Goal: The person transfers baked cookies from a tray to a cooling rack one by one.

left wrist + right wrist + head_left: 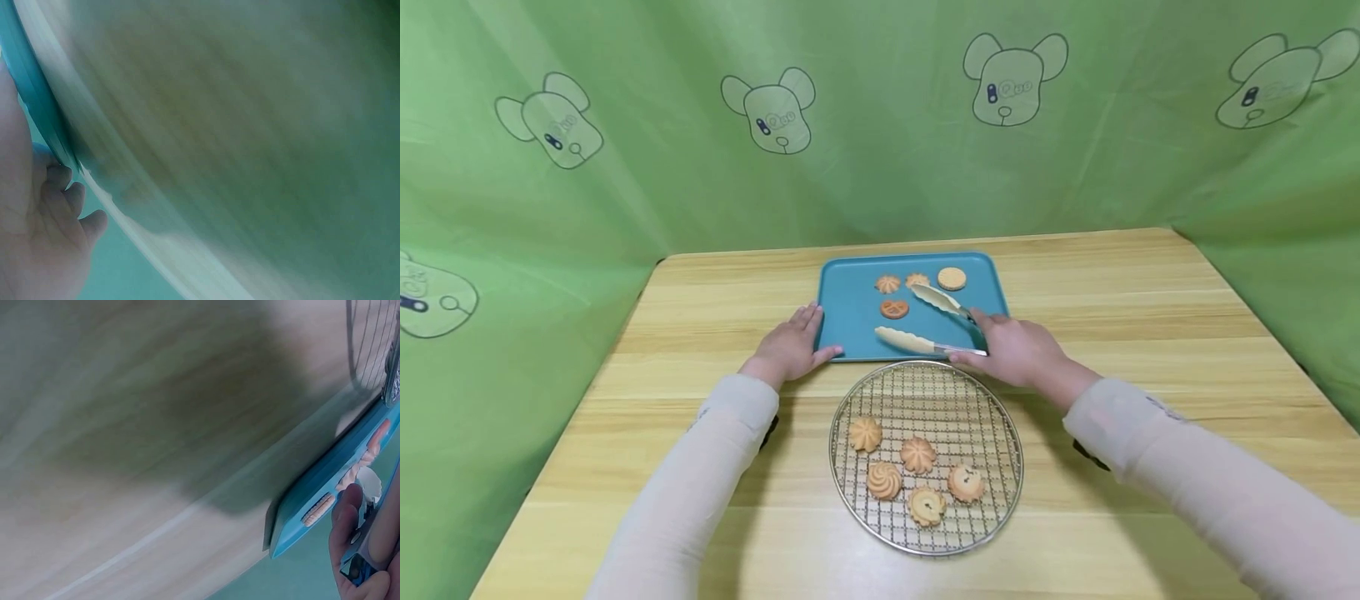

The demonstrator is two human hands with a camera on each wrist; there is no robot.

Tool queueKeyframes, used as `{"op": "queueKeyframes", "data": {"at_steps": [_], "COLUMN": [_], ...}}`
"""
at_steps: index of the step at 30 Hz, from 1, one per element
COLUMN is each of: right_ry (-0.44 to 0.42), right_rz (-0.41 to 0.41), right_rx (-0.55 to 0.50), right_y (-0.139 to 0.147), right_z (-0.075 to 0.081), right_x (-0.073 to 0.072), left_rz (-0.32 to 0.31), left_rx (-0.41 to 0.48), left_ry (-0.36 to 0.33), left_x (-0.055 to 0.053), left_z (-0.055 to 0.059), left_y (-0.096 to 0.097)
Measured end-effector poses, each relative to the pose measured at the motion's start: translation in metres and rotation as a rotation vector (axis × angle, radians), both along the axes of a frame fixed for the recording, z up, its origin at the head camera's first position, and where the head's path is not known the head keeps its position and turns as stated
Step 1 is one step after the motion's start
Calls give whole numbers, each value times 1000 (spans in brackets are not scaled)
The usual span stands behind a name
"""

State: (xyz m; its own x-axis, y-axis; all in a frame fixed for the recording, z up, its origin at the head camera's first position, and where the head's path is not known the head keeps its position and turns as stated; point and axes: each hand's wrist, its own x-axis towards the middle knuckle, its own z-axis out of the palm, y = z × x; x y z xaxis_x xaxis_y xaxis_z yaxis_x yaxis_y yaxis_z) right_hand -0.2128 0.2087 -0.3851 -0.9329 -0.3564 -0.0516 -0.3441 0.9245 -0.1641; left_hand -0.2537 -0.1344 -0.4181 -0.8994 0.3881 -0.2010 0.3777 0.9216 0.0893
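Note:
My right hand (1022,350) holds metal tongs with cream scalloped tips (906,340); the two arms are spread apart over a blue tray (850,308), with nothing gripped between them. The upper tip is at a flower-shaped cookie (917,280). Beside that cookie lie another ridged cookie (887,284), a round pale biscuit (952,278) and a brown pretzel-patterned cookie (894,309). My left hand (790,343) rests at the tray's front left corner, fingers along its side and thumb by the front edge. In the right wrist view, fingers wrap the tongs' handle (359,556).
A round wire rack (951,392) lies just in front of the tray, holding several cookies, among them a swirled cookie (884,481) and a ridged one (865,434). Both stand on a wooden table (1150,333). A green curtain (880,192) with bear drawings hangs behind.

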Motion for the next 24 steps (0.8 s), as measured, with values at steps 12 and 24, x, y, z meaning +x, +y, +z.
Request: {"op": "queueKeyframes", "data": {"at_steps": [12, 24], "right_ry": [-19, -11], "right_rz": [4, 5], "right_rx": [36, 66], "right_y": [-9, -17], "right_z": [1, 3], "right_x": [-7, -12], "left_rz": [5, 18], "left_rx": [-4, -12], "left_ry": [-3, 0], "left_x": [-1, -2], "left_z": [-2, -3], "left_y": [0, 0]}}
